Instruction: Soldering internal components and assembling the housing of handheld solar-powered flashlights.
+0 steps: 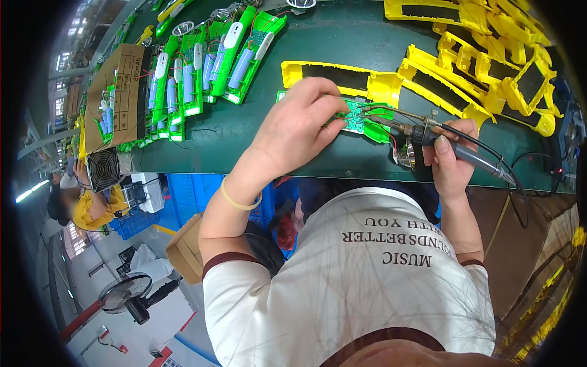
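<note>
On the green bench, a green circuit board (359,120) lies in a green plastic housing (378,133). The bent fingers and thumb of my left hand (295,128) are closed at the board's left part; the fingertips partly cover it. My right hand (451,166) grips a soldering iron (483,160) by its grey handle, with a thin feed tube clamped alongside. Its tip points left, over the board's right part. Thin wires run from the housing to a silvery reflector cup (405,154) just under the iron. A yellow frame (385,90) lies directly behind the housing.
Several green housings with blue cells (242,67) stand at the left beside a cardboard box (125,98). Yellow frames (440,79) pile up at the back right. The iron's black cable (516,183) loops by the bench's right edge. Far left, another person (92,211) sits near a fan.
</note>
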A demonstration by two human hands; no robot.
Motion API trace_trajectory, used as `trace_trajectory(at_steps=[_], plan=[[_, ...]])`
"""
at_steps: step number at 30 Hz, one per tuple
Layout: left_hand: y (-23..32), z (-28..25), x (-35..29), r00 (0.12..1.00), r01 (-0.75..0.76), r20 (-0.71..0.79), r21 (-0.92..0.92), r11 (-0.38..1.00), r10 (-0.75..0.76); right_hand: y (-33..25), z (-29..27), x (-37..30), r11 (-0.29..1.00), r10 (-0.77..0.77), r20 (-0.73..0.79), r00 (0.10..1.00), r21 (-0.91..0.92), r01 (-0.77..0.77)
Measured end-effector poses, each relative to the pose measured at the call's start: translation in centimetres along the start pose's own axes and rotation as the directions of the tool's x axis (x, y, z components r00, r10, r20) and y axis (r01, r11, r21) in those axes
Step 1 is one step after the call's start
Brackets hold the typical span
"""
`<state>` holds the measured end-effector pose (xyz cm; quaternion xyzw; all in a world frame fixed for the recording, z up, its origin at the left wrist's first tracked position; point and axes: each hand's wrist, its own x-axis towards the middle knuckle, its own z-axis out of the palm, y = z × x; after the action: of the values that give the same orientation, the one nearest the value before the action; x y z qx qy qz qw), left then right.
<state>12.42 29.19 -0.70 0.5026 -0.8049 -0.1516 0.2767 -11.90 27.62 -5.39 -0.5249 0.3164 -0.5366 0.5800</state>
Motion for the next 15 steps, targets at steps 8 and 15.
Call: trace_trajectory(at_steps=[8,15], plan=[[0.7,-1.6,-2.7,0.998,-0.018,-0.055,0.027,0.999,0.02,0.0,-0.2,0.2,0.998,-0.01,-0.03,1.0,0.06,0.012],[-1.2,0.8,-1.5,0.95,-0.257,-0.163,0.075,0.964,0.266,-0.1,-0.7,-0.5,0.998,0.026,-0.025,0.999,0.052,-0.024]])
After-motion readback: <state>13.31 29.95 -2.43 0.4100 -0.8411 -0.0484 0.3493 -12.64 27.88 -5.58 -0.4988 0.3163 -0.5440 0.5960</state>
